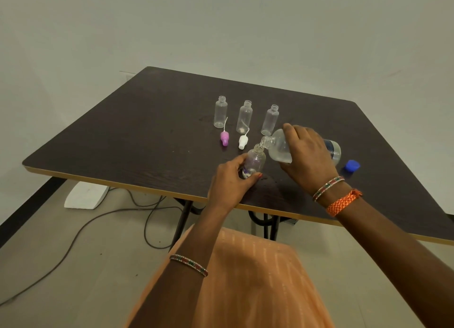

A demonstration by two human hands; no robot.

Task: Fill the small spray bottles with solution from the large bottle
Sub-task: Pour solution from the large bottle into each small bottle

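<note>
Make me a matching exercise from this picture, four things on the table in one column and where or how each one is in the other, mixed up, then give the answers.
Things
1. large bottle
2. blue cap
3. pink spray top
4. small bottle with a label

States
A. lying in front of the leftmost empty bottle
B. tipped over in the right hand
C. lying alone on the table, right of the hands
D. held upright by the left hand

Pairs: 1-B, 2-C, 3-A, 4-D

bottles (245, 116) block rear, left tabletop (122, 136) (bare)
</note>
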